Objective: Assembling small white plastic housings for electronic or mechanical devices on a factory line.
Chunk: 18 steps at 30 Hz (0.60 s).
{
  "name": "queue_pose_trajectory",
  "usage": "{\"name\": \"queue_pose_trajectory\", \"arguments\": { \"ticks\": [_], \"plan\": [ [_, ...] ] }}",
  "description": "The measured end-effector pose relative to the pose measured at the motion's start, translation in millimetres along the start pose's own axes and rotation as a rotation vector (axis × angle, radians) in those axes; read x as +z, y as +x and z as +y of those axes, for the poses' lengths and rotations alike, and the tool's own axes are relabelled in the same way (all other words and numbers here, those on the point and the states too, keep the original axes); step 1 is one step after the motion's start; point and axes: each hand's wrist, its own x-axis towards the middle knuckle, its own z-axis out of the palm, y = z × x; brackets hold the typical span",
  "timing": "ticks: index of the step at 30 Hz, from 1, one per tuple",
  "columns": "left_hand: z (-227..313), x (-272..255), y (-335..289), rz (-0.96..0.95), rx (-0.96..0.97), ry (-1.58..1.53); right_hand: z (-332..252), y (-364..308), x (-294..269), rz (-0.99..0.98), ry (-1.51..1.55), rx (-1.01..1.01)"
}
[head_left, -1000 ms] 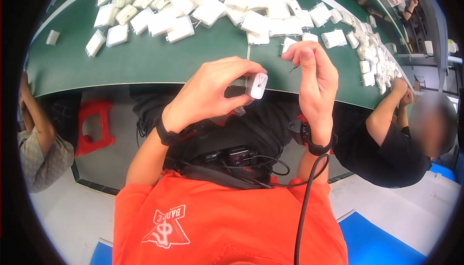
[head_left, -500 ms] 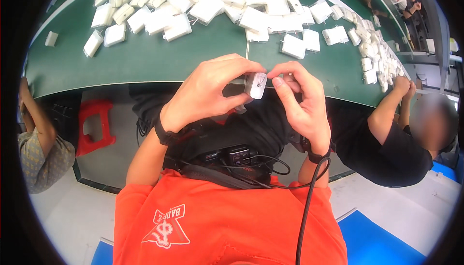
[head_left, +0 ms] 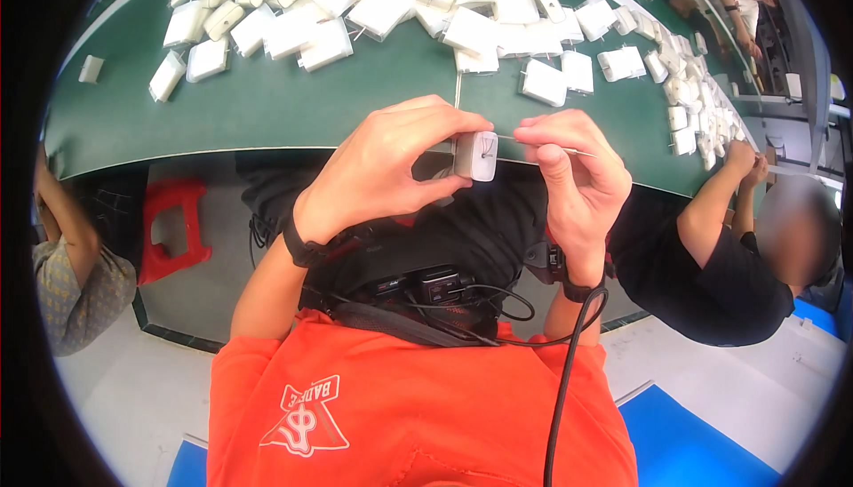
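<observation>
My left hand (head_left: 391,154) pinches a small white box-shaped block (head_left: 477,158) between thumb and fingers. On the block's end face, turned toward my right hand, there is a dark mark with thin wire-like lines. My right hand (head_left: 582,167) grips a thin, light rod-like tool (head_left: 507,139) between thumb and fingers. The rod's tip points left at the upper corner of the block; whether it touches cannot be made out. Both hands are held over the near edge of the green table (head_left: 293,114).
A large heap of similar white blocks (head_left: 382,11) covers the table's far side, and another pile (head_left: 702,114) lies at right. A co-worker in black (head_left: 711,265) sits right, another person (head_left: 84,283) left. A red stool (head_left: 178,229) stands at left. A black cable (head_left: 569,380) hangs by my right wrist.
My right hand has shifted a little to the right and turned, so the thin rod now shows beside the block. My left hand still holds the block in nearly the same place.
</observation>
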Motion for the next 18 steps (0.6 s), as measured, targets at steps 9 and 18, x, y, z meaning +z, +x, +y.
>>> {"name": "queue_pose_trajectory", "arguments": {
  "ticks": [9,18],
  "plan": [
    [-1.3,0.4,0.4,0.000,-0.004,-0.010,8.0,-11.2,10.3,0.060,0.121,0.140],
    [-1.6,0.4,-0.1,0.000,0.004,0.017,10.6,-13.7,12.1,0.094,0.132,0.131]
  ]
}}
